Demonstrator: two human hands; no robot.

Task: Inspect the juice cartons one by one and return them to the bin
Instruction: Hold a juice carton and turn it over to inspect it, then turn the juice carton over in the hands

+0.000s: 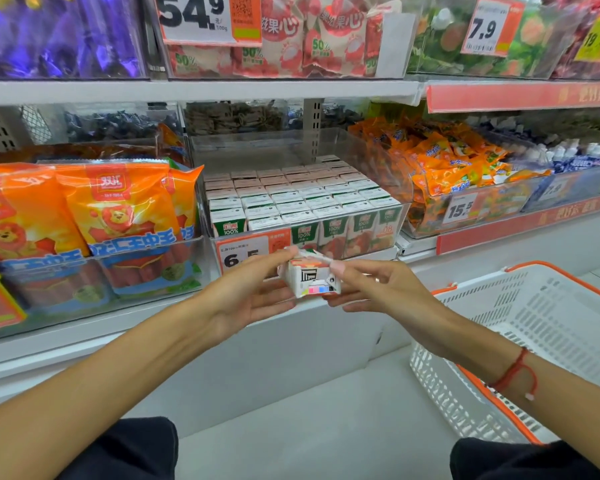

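A: Where is the juice carton (313, 277) seen?

B: It is held just below the centre of the frame, between both hands, in front of the price label (245, 251) of the clear bin (404, 206). Its end face, with a colour strip, is turned toward the camera.

A: How is it gripped?

B: By the left hand (246, 292) it is pinched at its left side, thumb on top and fingers beneath. By the right hand (378, 289) it is grasped at the right side (the thumb tip is pressed on the upper corner). Both hands are closed on the carton, neither is released.

A: And the bin?

B: It is placed on the shelf above the hands, at the centre of the frame, and it is filled with rows of cartons (291, 199) standing upright.

A: What else is noticed?

B: A white basket (541, 327) with orange rim is seen at the lower right. Orange sausage packs (118, 216) are stacked at the left. A red string (515, 372) is worn on the right wrist.
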